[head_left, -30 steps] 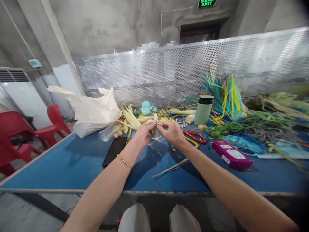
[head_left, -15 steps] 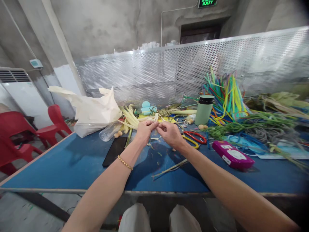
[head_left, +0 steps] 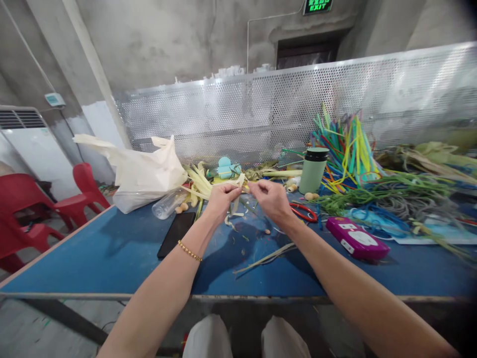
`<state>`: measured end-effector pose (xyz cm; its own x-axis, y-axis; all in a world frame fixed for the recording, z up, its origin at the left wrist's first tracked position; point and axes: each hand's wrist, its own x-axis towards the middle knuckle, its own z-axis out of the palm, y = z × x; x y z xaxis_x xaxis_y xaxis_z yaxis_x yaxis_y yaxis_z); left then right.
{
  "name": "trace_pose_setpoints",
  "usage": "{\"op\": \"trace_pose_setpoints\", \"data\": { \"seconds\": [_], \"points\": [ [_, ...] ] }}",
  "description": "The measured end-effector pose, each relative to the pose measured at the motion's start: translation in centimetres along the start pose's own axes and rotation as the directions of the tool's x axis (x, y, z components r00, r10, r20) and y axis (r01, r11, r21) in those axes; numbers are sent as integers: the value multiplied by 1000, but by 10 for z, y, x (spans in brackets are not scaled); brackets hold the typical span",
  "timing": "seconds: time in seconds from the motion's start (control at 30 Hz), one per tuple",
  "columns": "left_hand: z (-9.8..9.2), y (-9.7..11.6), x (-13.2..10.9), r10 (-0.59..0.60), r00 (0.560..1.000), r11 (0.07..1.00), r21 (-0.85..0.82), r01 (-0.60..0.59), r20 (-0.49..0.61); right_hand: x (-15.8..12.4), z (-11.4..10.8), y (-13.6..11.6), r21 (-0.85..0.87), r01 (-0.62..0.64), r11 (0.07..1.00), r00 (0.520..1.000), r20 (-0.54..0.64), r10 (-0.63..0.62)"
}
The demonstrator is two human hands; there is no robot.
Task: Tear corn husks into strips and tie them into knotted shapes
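My left hand (head_left: 222, 200) is closed in a pinch above the blue table (head_left: 122, 248), on a pale husk-like strip (head_left: 241, 180) whose end sticks up past the fingertips. A little to its right, my right hand (head_left: 272, 200) is also pinched; what its fingers hold, if anything, is too small to make out. Pale leaf strips (head_left: 201, 181) lie just behind my left hand. Small pale scraps (head_left: 231, 224) are scattered below the hands. A red-handled tool (head_left: 306, 213) lies partly hidden behind my right wrist.
A white plastic bag (head_left: 147, 171), a clear bottle (head_left: 166, 204) and a black phone (head_left: 177, 232) are at left. Rightward stand a green tumbler (head_left: 313, 171), colourful strips (head_left: 356, 154), green stems (head_left: 391, 191) and a purple box (head_left: 357, 238). Perforated metal panelling (head_left: 223, 117) runs behind.
My hands have drawn apart, the right one shifting slightly right and up from the left. The tool's yellow handle is now hidden behind my right hand and wrist.
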<state>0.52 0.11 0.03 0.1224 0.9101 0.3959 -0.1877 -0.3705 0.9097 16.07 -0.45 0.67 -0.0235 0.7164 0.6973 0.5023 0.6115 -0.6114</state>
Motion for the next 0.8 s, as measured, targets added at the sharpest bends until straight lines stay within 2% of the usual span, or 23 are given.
{"op": "trace_pose_setpoints", "data": {
  "seconds": [0.07, 0.17, 0.3, 0.43, 0.63, 0.8],
  "points": [
    [1, 1, -1, -11, 998, 1000, 24, 10, 55, 4, -5, 0, 69, -54, 996, 998, -14, 55],
    [2, 1, -3, -56, 991, 998, 20, 53, 119, 5, -5, 0, 271, -154, 950, 987, 79, 138],
    [4, 1, -3, -125, 980, 985, -99, 141, 155, 3, 4, -1, 439, -230, 868, 973, 102, 207],
    [5, 1, -3, -181, 975, 962, -182, 203, 129, 0, 7, -3, 444, -202, 873, 979, 85, 183],
    [6, -1, -4, -161, 984, 978, -121, 170, 80, -1, 5, -6, 449, -252, 857, 967, 141, 210],
    [7, -2, -2, -146, 986, 988, -45, 150, 84, 0, 7, 0, 360, -204, 910, 979, 66, 194]
  ]
}}
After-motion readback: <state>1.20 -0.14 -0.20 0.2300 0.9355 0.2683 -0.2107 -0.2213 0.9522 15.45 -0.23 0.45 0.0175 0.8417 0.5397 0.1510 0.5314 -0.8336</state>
